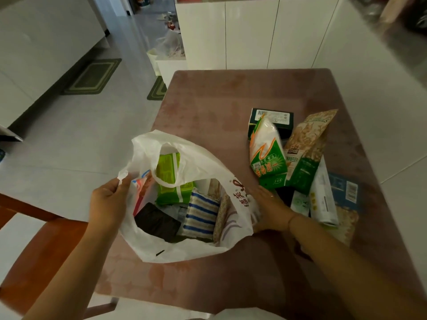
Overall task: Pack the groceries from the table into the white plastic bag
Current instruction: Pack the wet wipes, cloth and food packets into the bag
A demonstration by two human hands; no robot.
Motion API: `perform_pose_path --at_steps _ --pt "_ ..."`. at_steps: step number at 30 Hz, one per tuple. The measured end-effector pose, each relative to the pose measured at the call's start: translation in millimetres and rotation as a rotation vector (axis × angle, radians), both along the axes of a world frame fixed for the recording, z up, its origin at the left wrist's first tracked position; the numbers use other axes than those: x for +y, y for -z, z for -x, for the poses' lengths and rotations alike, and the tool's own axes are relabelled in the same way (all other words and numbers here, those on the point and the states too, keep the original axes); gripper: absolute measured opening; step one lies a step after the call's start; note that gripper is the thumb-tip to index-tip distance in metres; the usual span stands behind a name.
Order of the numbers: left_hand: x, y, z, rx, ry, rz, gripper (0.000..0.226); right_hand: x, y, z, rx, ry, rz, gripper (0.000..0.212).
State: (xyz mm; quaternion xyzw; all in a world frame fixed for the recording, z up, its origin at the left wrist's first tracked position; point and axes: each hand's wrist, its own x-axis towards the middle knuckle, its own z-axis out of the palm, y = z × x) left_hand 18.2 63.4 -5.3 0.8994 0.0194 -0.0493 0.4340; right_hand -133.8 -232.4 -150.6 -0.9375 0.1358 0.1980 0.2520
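The white plastic bag point(161, 252) stands open on the pink table point(219, 105). Inside it lie a green packet point(171, 181), a black packet point(157, 221), a blue-and-white striped pack point(201, 215) and a red-and-white packet point(141, 188). My left hand point(108, 202) pinches the bag's left rim. Beside the bag's right wall is my right hand point(270, 209), its fingers hidden behind the plastic. To the right lies a pile of groceries: a green-and-white bag point(268, 153), a tall oat pouch point(307, 146), a dark box point(275, 117) and a white pouch point(323, 199).
A blue box point(346, 192) and a grain pack point(346, 225) lie at the pile's near edge. A wooden chair point(34, 239) stands at the table's left. White cabinets point(249, 33) rise behind the table. Green mats point(94, 77) lie on the tiled floor.
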Motion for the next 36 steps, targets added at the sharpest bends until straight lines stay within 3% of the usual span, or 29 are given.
perform_pose_path --at_steps 2,6,11,15,18,21,24,27,30,34,36 --pt "-0.9 0.4 1.2 0.013 0.012 -0.005 0.027 -11.3 -2.4 -6.1 0.083 -0.146 0.066 0.122" --pt "-3.0 0.6 4.6 0.022 0.016 -0.029 0.029 -10.7 -5.7 -11.4 0.034 -0.253 0.230 0.112" --pt "-4.4 -1.4 6.8 0.011 0.009 -0.042 0.029 8.7 -10.4 -3.7 -0.046 -0.267 0.317 0.083" --pt "-4.5 -3.0 6.2 0.002 0.001 -0.041 0.032 17.7 -25.2 -7.8 0.043 -0.245 0.358 0.042" --pt "-2.8 -4.3 4.1 0.024 -0.006 -0.013 0.029 17.8 -40.5 -5.0 0.047 -0.165 0.328 0.037" --pt "-1.0 -5.0 2.7 0.035 -0.024 0.010 0.025 8.3 -53.2 3.7 -0.082 0.044 0.236 0.031" --pt "-0.6 -4.9 2.9 0.018 -0.029 0.012 0.024 -10.1 -63.2 17.1 -0.201 0.417 0.058 0.045" --pt "-0.2 -4.2 3.8 0.015 -0.024 0.028 0.024 -27.1 -76.0 28.9 -0.275 0.733 -0.237 0.036" --pt "-1.5 -2.8 3.6 0.027 -0.014 0.030 0.027 -23.6 -98.2 34.0 -0.368 0.934 -0.654 0.024" --pt "-1.1 -1.9 3.0 0.030 -0.014 0.049 0.030 6.3 -141.7 17.5 -0.378 0.816 -1.067 0.025" --pt "1.1 -2.5 2.2 0.040 -0.014 0.064 0.029 26.8 -154.2 -3.6 -0.258 0.673 -1.131 0.024"
